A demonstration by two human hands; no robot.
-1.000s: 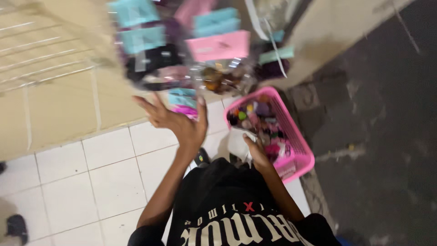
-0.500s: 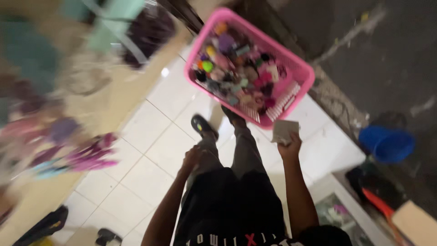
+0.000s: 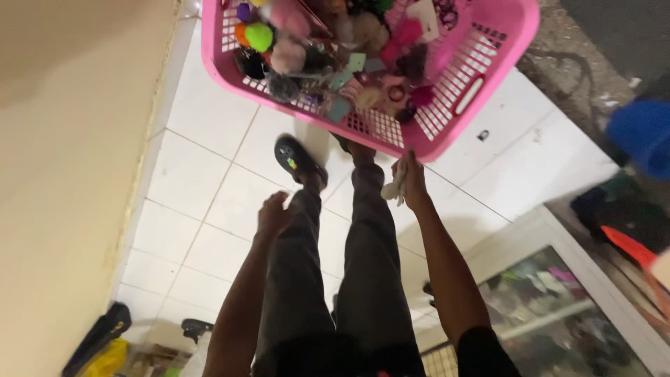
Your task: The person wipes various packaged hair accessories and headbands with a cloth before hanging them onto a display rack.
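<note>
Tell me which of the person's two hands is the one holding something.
The right hand, next to the pink basket's near rim, grips a crumpled whitish piece. The left hand holds nothing and rests against the trouser leg.

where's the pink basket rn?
In the head view, the pink basket sits top centre on the white tile floor, just ahead of the right hand holding a pale cloth.

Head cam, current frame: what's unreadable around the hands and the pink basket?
- Pale crumpled thing in the right hand: kind unclear, fingers cover it and motion blurs it.
- Pink basket: far side cut off by the top edge.
- Small colourful items in it: blurred, too small to tell apart.
- Left hand: rests near the thigh; whether it grips the trouser cloth is unclear.
- Blue object: cut by the right edge.
</note>
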